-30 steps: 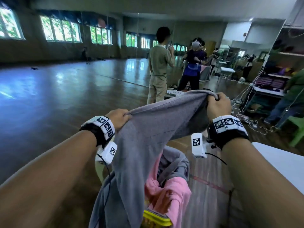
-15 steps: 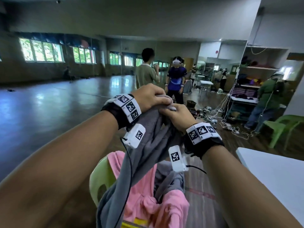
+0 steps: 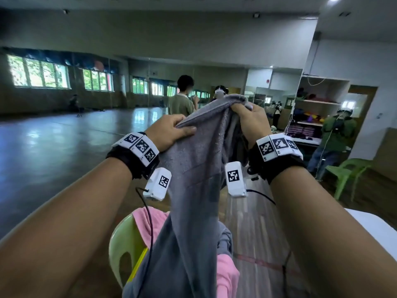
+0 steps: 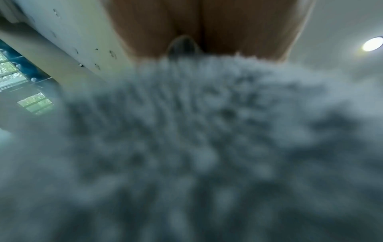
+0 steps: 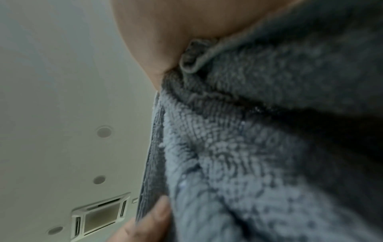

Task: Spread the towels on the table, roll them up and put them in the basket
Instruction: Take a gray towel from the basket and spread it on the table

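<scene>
Far left, a wide glossy wooden floor (image 3: 53, 147) runs back to a row of bright windows (image 3: 38, 74). Coming in, the left hand (image 3: 169, 134) is raised, fingers curled over and pinching the upper edge of a fluffy grey terry towel (image 3: 197, 168); in the left wrist view that towel (image 4: 186, 147) fills nearly the whole picture as a blur right against the palm. Below the left forearm, a pale green plastic chair (image 3: 122, 248) carries a pink towel (image 3: 144, 222) draped over its back, with more pink and grey cloth heaped on the seat, and the grey towel hangs straight down in front of that heap. Behind the towel's top stand two people in the hall, one in a beige top (image 3: 182, 104). On to the right hand (image 3: 251, 123), held a little higher and close beside the left, clamped on a bunched corner of the same towel; the right wrist view shows the towel's hemmed edge (image 5: 228, 147) tucked into the palm. Lower right, a corner of the white table (image 3: 373, 231) shows, well apart from the towel. Beyond it, a second green plastic chair (image 3: 348, 175), a person in a green jacket (image 3: 337, 134) and shelves of folded cloth (image 3: 309, 117).
</scene>
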